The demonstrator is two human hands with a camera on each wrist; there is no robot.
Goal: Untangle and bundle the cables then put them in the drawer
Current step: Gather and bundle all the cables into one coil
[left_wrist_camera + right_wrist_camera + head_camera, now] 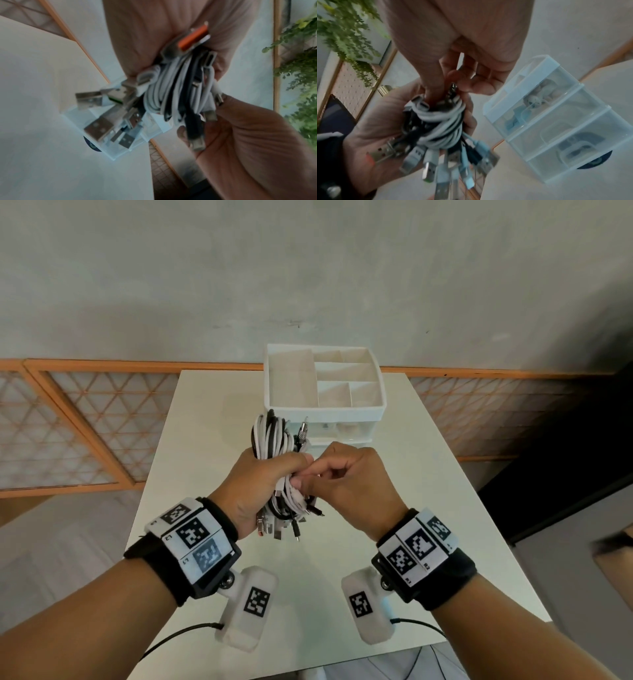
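A bundle of white and black cables (274, 436) stands upright in my left hand (263, 474), whose fingers wrap its middle above the white table (308, 570). Looped ends rise above the fist; several USB plugs (284, 525) hang below it. My right hand (329, 474) pinches a strand at the bundle's waist with thumb and forefinger. The left wrist view shows the cable bundle (173, 94) and metal plugs (97, 127) up close. In the right wrist view, the cable bundle (440, 125) is wound round with white cord. The drawer unit (325, 412) stands just behind, its drawers closed.
The white organiser's top tray (274, 378) has several bare compartments. Through the clear drawer unit (556, 121) some stored items show. An orange lattice railing (85, 419) runs behind the table, and green plants (300, 60) grow off to one side.
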